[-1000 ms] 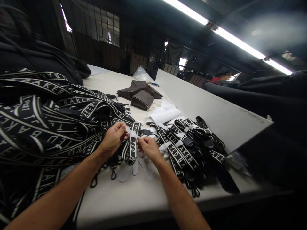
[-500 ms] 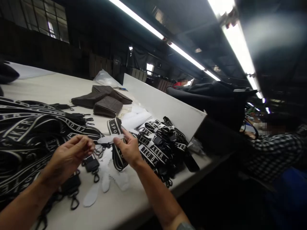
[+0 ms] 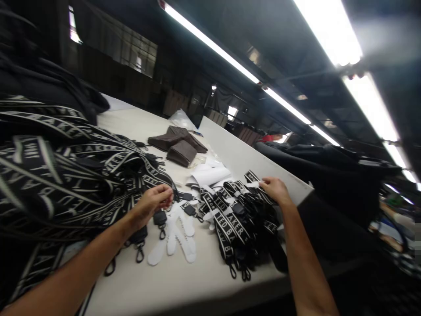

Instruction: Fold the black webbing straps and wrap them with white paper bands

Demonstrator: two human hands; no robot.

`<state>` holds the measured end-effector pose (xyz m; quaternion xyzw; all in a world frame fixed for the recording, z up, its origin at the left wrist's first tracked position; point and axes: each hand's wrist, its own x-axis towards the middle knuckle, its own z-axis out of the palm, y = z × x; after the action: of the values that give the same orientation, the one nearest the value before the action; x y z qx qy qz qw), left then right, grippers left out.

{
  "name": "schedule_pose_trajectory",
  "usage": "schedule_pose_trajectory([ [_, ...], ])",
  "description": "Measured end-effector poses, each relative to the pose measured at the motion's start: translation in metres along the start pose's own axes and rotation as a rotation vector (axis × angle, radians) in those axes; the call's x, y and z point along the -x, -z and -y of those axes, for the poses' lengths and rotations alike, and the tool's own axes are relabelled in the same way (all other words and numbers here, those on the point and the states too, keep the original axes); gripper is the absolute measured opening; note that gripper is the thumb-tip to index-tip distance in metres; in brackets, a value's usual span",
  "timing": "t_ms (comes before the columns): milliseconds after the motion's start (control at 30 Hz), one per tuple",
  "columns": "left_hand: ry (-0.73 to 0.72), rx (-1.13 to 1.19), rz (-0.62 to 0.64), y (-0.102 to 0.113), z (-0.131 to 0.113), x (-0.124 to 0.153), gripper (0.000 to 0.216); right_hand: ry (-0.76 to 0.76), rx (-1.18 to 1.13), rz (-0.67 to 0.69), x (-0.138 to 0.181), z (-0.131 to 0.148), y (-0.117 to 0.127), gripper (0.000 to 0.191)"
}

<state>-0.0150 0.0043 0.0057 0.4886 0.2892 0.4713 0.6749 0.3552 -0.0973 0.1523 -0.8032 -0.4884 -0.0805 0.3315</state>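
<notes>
My right hand (image 3: 275,189) is closed on a folded black-and-white lettered strap (image 3: 251,177) with a white paper band around it. It holds the strap at the far right side of a pile of banded straps (image 3: 230,219). Beside the larger heap of loose straps (image 3: 66,171), my left hand (image 3: 157,198) hovers with its fingers curled together; whether anything is between them is hidden. Just below that hand lie a black strap end with a metal clip (image 3: 160,218) and several white paper strips with toothed edges (image 3: 179,239).
Brown quilted pouches (image 3: 182,151) and white paper sheets (image 3: 210,174) lie farther back on the table (image 3: 138,287). A white upright board (image 3: 250,153) runs along the right side. Black fabric (image 3: 315,171) is heaped beyond it.
My right hand has carried the banded strap rightward, from in front of me to the pile. My left hand remains curled near the loose straps. The view has shifted left.
</notes>
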Motion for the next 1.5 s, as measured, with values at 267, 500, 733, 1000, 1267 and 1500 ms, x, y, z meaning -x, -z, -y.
schedule_pose_trajectory([
  [267, 0.108, -0.123, -0.211, 0.0, 0.026, -0.008, 0.013, 0.451, -0.432, 0.256, 0.054, 0.091, -0.115, 0.028],
  [500, 0.107, -0.117, -0.406, 0.008, 0.027, -0.017, 0.017, 0.525, -0.222, 0.436, 0.05, 0.182, -0.244, 0.023],
  [733, 0.05, -0.066, -0.467, 0.01, 0.021, -0.018, 0.017, 0.415, -0.05, 0.429, 0.043, 0.216, -0.312, 0.027],
  [1000, 0.026, -0.005, -0.456, 0.013, 0.02, -0.017, 0.016, 0.376, -0.058, 0.313, 0.034, 0.213, -0.279, 0.006],
  [1267, -0.054, 0.109, -0.26, 0.017, 0.01, -0.018, 0.057, 0.581, -0.38, -0.007, 0.057, 0.194, -0.157, 0.015],
  [1500, -0.186, 0.289, 0.19, 0.022, -0.017, 0.001, 0.068, 0.352, -0.788, 0.103, 0.125, 0.138, -0.107, 0.024],
])
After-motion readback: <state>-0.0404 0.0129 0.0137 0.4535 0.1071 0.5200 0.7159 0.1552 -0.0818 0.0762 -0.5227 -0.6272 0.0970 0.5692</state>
